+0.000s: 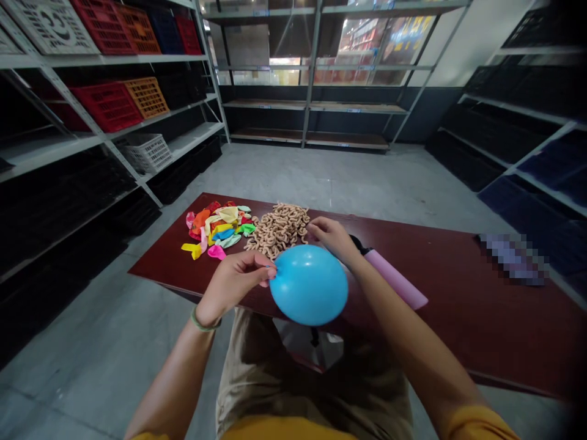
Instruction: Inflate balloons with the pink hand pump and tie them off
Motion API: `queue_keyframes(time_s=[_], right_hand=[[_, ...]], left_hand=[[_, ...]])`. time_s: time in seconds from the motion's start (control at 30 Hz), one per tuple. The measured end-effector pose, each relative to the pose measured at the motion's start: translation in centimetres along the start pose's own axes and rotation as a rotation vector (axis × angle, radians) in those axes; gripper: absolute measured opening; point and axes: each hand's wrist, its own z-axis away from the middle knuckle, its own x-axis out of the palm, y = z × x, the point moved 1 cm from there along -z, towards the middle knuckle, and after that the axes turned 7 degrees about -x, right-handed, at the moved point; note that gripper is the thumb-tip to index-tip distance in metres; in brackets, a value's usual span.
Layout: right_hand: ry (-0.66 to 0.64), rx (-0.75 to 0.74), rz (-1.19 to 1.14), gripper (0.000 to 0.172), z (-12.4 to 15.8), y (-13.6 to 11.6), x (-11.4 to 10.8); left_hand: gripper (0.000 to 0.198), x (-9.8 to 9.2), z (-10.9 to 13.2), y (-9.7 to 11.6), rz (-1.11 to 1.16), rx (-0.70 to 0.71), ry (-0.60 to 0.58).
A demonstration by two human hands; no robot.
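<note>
A blown-up blue balloon [309, 285] is at the table's near edge. My left hand [241, 278] pinches its neck at the balloon's left end. Beyond the balloon, my right hand [332, 238] reaches to the right side of a heap of beige curled pieces [280, 227]; its fingertips are close together beside the heap, and whether they hold a piece is too small to tell. Left of the heap lies a pile of flat balloons [224, 215] in many colours, with a pink one [217, 252] nearest my left hand.
The dark red table [449, 263] carries a pink cylinder [397, 279] with a black part, beside my right forearm, and a blurred object [513, 260] at the far right. Shelves with coloured crates [107, 105] stand left; more shelves [358, 108] stand ahead and right.
</note>
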Motion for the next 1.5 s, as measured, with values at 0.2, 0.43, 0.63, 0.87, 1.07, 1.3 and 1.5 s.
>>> queue_keyframes(time_s=[0.2,0.43,0.63,0.87,1.07,1.3,1.5], right_hand=[[0.043,0.069,0.168,0.016,-0.8,4.7,4.1],[0.025,0.005,0.136,0.019,-0.7,5.0,0.7],[-0.037,-0.117,0.041,0.021,-0.1,1.8,-6.9],[-0.043,-0.177,-0.174,0.020,2.6,-3.4,-10.2],[0.025,-0.224,-0.143,0.012,5.2,-7.5,-10.4],[0.098,-0.209,-0.001,0.011,6.7,-7.8,-9.0],[0.203,-0.282,0.212,0.012,7.1,-7.6,-8.6]], left_hand=[[0.014,-1.3,0.7,0.7,-0.075,0.032,-0.036],[0.014,-1.5,0.9,0.6,-0.111,0.062,-0.059],[0.015,1.2,-0.8,0.8,-0.109,0.118,-0.146],[0.014,4.8,-3.6,1.9,-0.211,0.326,-0.184],[0.018,6.3,-5.0,1.5,-0.162,0.435,-0.153],[0.020,7.8,-4.9,0.4,-0.022,0.374,-0.089],[0.017,8.2,-5.5,0.3,0.128,0.157,-0.015]])
